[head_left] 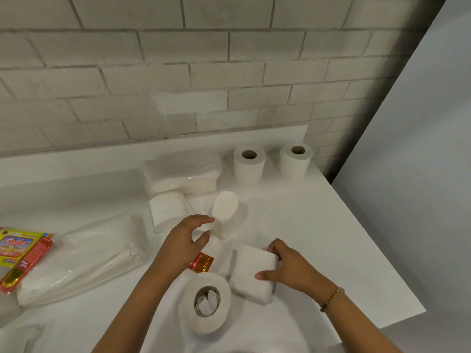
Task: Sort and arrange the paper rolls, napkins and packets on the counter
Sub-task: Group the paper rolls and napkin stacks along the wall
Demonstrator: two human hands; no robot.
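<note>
Right hand [288, 268] grips a paper roll [251, 272], thumb and fingers curled round it. Left hand [183, 240] half-open, holding nothing; wrapped roll [225, 207] just beyond its fingertips.

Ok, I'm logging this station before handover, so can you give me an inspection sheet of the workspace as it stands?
Surface: white counter, its corner at right.
Job's things: upright roll and second upright roll by the wall; wrapped napkin pack beside them; side-lying roll and solid-ended roll mid-counter; large napkin bag at left; near roll with paper stuffed in its core; red sachet; coloured packets at far left.
Clutter: nothing seen.
Hands: left hand hovers empty, fingers loosely curved; right hand grips white paper bundle.
Cables: nothing seen.
Surroundings: pale brick wall behind; grey panel at right.
</note>
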